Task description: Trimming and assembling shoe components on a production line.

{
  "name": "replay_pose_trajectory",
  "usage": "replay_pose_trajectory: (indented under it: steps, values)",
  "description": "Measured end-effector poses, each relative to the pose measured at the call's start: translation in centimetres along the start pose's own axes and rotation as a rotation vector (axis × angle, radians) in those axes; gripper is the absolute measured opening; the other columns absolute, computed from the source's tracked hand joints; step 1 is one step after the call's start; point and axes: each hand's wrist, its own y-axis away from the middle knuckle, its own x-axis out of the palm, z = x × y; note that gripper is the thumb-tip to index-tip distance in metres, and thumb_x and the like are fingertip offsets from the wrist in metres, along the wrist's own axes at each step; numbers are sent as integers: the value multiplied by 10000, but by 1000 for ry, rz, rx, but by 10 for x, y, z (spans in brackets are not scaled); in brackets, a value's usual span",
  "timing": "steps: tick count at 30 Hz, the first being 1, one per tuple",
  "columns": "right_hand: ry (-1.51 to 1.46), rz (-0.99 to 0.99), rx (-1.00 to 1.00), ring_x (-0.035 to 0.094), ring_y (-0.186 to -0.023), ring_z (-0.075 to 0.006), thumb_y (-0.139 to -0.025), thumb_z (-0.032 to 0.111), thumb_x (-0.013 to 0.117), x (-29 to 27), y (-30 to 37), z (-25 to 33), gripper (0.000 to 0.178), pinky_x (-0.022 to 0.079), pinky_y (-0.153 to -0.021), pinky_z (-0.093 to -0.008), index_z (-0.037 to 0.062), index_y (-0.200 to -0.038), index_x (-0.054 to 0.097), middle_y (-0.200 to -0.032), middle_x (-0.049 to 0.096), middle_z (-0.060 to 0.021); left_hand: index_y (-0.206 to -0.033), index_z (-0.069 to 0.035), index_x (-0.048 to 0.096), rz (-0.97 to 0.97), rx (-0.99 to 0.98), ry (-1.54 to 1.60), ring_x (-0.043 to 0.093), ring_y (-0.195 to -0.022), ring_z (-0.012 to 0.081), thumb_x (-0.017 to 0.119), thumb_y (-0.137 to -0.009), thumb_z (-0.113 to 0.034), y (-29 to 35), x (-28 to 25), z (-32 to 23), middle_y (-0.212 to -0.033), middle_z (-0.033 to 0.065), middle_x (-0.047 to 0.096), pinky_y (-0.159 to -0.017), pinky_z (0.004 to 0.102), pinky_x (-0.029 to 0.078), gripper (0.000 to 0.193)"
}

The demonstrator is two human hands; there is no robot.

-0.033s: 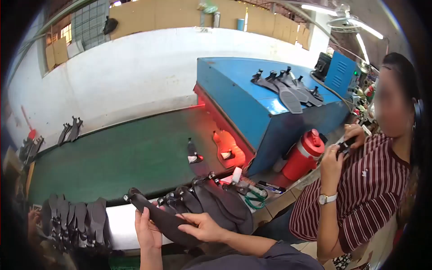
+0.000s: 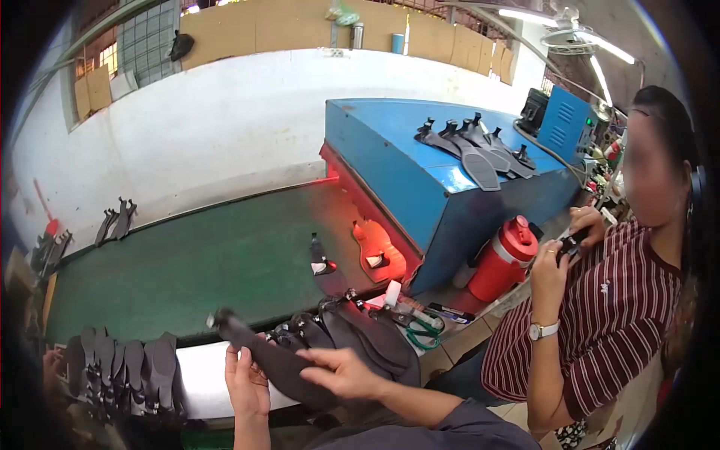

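Note:
A dark heeled shoe sole point(image 2: 289, 371) lies slantwise in front of me, its narrow heel end blurred and pointing to the far left. My left hand point(image 2: 246, 384) grips its near left edge, thumb up along the side and fingers underneath. Over the broad part hovers or rests my right hand point(image 2: 346, 375), thumb and forefinger apart; whether it touches the sole I cannot tell. Just behind my hands several similar dark heeled soles point(image 2: 367, 337) are piled along the table's edge. Another row of heeled soles point(image 2: 135, 367) lies to the left, on a white surface point(image 2: 202, 382).
A green conveyor belt point(image 2: 195, 255) runs beneath a blue machine point(image 2: 390, 165), two soles by its red-lit opening. More soles point(image 2: 480, 166) sit on top. To the right stand a red jug point(image 2: 501, 259), green-handled scissors point(image 2: 426, 334) and a co-worker point(image 2: 577, 322) handling a small dark item.
My right thumb and forefinger have spread apart over the sole. The sole's heel end blurs and has shifted slightly. My left hand keeps its hold.

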Motion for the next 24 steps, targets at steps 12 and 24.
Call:
replay_pose_trajectory:
  steps: [12, 24]
  values:
    - [1242, -1592, -443, 651, -806, -345, -856, 435, 651, -296, -44, 182, 675, 498, -728, -397, 21, -1357, 472, -900, 675, -172, -1174, 37, 524, -20, -234, -345, 684, -883, 271, 552, -943, -164, 22, -57, -5, -1101, 223, 629, -732, 307, 568, 307]
    - [915, -354, -155, 650, -780, -263, -827, 186, 685, -112, -36, 2, 283, 496, -686, -330, -15, -1024, 660, -881, 671, -143, -1157, 10, 574, 23, -394, -464, 675, -844, 161, 572, -943, -159, 16, -75, 33, -1069, 147, 662, -729, 233, 529, 272]
